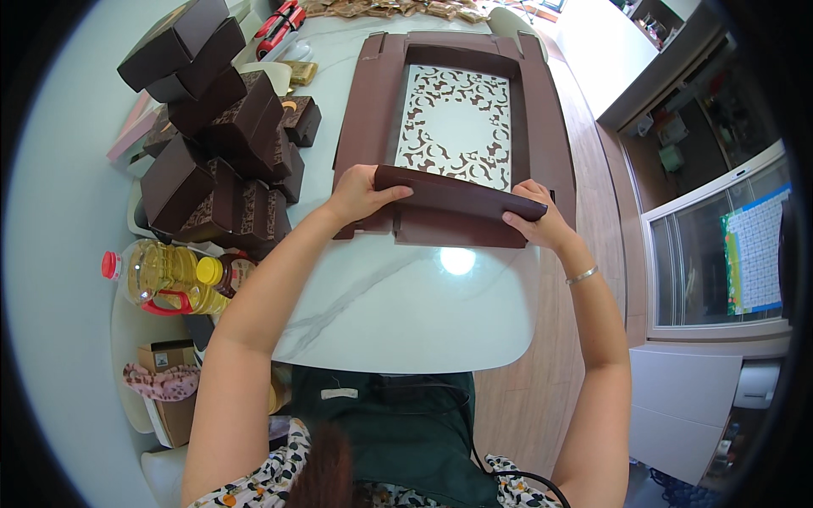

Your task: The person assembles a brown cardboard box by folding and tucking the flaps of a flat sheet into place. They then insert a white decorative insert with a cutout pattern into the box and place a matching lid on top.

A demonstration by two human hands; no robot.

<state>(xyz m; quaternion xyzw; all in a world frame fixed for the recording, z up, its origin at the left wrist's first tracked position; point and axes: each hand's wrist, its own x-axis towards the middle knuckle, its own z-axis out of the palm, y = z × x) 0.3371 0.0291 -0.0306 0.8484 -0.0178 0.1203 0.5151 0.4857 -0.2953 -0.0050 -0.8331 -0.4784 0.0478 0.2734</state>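
A dark brown cardboard box blank lies on the white marbled table. At its middle is a white panel with brown scroll patterns, framed by raised brown walls. The blank's near flap stands tilted up between my hands, partly hiding the panel's near edge. My left hand pinches the flap's left end, thumb on the side facing me. Gripping its right end is my right hand, its thumb also pressed on the near face. A second brown strip lies below the flap.
Folded brown boxes are piled on the left, beside an oil bottle with a red cap and a yellow-capped bottle. Small packets and a red object lie at the back. The table's rounded near edge is before me.
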